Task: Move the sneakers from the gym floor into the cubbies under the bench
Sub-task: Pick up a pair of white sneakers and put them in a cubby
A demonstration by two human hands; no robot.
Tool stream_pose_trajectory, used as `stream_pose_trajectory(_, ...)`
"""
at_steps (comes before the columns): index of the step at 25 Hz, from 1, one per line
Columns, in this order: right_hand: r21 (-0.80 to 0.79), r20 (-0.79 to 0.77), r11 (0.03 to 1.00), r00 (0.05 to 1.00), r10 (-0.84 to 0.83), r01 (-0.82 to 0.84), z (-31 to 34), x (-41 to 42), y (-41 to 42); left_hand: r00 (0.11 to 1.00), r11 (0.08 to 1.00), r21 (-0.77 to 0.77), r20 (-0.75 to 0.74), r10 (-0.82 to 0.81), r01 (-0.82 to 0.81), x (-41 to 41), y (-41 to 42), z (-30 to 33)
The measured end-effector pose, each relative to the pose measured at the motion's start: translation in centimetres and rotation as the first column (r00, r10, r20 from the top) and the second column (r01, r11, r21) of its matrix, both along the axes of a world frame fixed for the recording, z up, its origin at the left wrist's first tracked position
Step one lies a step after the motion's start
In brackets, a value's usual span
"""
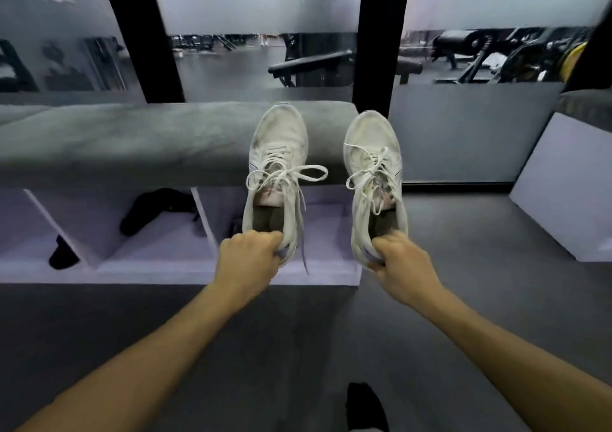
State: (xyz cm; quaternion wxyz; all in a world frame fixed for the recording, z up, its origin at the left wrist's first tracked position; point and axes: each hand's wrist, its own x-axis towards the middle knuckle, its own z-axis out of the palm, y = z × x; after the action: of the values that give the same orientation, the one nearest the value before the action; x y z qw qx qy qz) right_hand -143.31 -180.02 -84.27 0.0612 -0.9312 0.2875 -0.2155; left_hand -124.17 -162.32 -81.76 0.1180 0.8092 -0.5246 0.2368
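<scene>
Two worn white sneakers hang in the air in front of the bench, toes pointing away from me. My left hand [249, 255] grips the heel collar of the left sneaker [277, 166]. The right sneaker [374, 173] is held the same way by my right hand [399, 259]. Below the grey padded bench seat [132, 140] run pale cubbies [165, 246] split by slanted dividers. The left sneaker hangs over the rightmost cubby; the right one hangs past the bench's right end.
Dark shoes lie in the cubbies: one [155, 210] in the middle cubby, another [63, 256] further left. A dark-socked foot [364, 405] shows on the grey floor below. A pale panel [563, 186] leans at the right. Glass wall and black posts stand behind the bench.
</scene>
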Motion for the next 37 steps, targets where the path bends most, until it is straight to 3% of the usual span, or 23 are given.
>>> stream_pose_trajectory(6, 0.094, -0.134, 0.996, 0.991, 0.014, -0.001, -6.9, -4.3, 4.8, 0.988, 0.991, 0.13, -0.148, 0.054, -0.034, -3.3, 4.2, -7.5)
stream_pose_trajectory(12, 0.23, -0.219, 0.973, 0.974, 0.051, 0.0, -9.3, -3.4, 5.5, 0.97, 0.974, 0.225, -0.224, 0.09, -0.039, -3.5, 3.3, -9.9)
stream_pose_trajectory(20, 0.356, -0.315, 0.935, 0.943, 0.107, 0.012, -12.6, 7.0, -2.3, 0.937, 0.943, 0.333, -0.33, 0.112, 0.005, 3.8, -7.4, -14.7)
stream_pose_trajectory(30, 0.408, -0.354, 0.909, 0.933, 0.07, 0.087, -18.9, 19.3, -16.1, 0.921, 0.911, 0.412, -0.353, 0.163, -0.003, 15.4, -23.8, -20.9)
stream_pose_trajectory(37, 0.484, -0.375, 0.864, 0.925, 0.062, 0.139, -22.7, 24.7, -21.8, 0.916, 0.862, 0.506, -0.339, 0.216, -0.016, 20.0, -30.1, -26.2)
